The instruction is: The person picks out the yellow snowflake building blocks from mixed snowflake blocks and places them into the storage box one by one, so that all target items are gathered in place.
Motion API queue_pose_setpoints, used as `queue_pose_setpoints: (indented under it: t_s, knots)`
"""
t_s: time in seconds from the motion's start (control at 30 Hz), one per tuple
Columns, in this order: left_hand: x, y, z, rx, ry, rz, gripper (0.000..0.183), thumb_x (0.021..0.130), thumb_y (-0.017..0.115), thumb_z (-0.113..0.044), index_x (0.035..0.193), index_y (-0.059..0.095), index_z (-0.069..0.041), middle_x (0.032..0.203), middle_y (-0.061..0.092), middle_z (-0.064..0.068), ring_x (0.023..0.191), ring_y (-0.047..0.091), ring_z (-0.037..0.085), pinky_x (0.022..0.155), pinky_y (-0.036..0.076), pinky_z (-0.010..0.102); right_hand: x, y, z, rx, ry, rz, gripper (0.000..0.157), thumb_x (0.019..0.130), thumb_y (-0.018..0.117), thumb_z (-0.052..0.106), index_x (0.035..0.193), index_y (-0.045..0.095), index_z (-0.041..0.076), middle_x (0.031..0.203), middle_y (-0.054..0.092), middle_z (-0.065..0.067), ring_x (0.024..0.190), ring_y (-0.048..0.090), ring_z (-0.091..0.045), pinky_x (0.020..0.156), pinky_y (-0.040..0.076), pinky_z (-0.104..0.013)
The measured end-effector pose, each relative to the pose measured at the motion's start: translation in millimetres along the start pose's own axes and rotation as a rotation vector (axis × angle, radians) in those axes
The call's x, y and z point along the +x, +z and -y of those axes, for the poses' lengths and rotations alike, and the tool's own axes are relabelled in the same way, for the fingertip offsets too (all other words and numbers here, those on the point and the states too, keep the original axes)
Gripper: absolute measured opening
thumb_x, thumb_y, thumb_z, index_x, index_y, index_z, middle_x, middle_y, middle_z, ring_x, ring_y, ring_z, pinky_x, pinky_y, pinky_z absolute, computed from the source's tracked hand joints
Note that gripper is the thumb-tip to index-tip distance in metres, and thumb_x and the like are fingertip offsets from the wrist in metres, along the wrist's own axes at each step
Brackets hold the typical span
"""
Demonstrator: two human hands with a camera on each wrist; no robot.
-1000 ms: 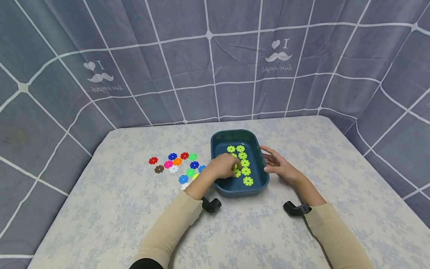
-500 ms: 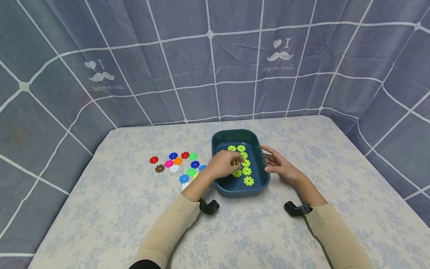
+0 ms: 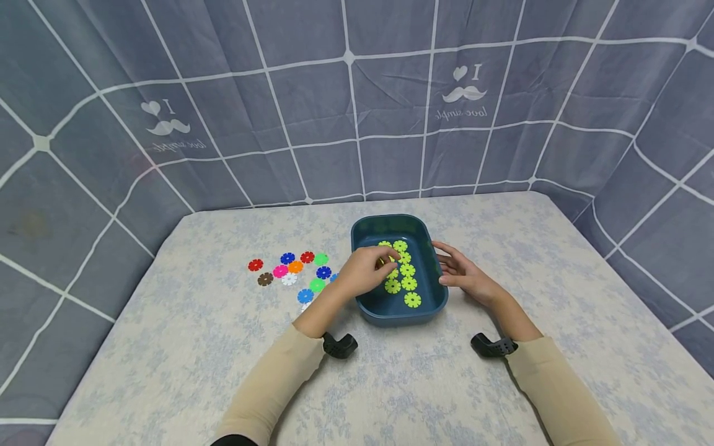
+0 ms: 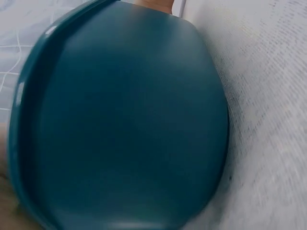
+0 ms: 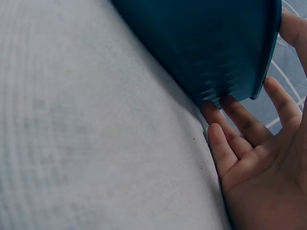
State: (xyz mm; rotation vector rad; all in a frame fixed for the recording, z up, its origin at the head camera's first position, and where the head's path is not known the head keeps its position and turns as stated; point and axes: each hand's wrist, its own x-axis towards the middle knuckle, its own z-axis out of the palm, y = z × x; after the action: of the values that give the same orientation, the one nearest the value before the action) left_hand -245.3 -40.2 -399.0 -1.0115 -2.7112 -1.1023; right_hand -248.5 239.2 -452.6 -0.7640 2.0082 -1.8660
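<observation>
A dark teal rectangular bin holds several yellow-green notched plastic discs, lying flat on its floor. My left hand reaches over the bin's left rim, its thumb and index finger apart above the discs. No disc shows clearly between them. Beside the right wall is my right hand, fingers spread. In the right wrist view its fingertips touch the bin's outer side. The left wrist view is filled mostly by the bin's outer wall, with a blurred bit of hand at the left edge.
Left of the bin, several loose discs lie on the patterned tablecloth, among them a red disc, a brown disc and an orange disc. My left forearm covers part of this group. A grey-blue grid curtain hangs behind the table.
My left hand has risen a little from the bin's floor and drawn slightly left, its thumb and index finger parting. More of the discs under it now show. My right hand stays put.
</observation>
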Motion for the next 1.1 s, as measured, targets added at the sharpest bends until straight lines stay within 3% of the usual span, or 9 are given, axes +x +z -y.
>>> queue_pose_setpoints:
  t_s: [0.6,1.1]
  knots:
    - [-28.6,-30.1,9.7,-0.088,-0.051,-0.099,0.016,0.096,0.062,-0.013,0.109,0.068,-0.005,0.088,0.066,0.001,0.072,0.057,0.014,0.066,0.049,0.028,0.7,-1.4,-0.5,-0.024,0.010,-0.002,0.081,0.093,0.063,0.012,0.156,0.013,0.009,0.154,0.020,-0.030,0.137,0.027,-0.049,0.098,0.042,-0.025]
    - [-47.6,-51.1,21.1,-0.056,-0.130,-0.099,0.017,0.096,0.062,-0.014,0.109,0.069,-0.004,0.090,0.067,0.002,0.074,0.059,0.015,0.068,0.050,0.031,-0.2,-1.1,-0.4,-0.011,0.000,0.003,0.082,0.093,0.063,0.012,0.156,0.012,0.008,0.154,0.019,-0.030,0.137,0.026,-0.050,0.097,0.042,-0.025]
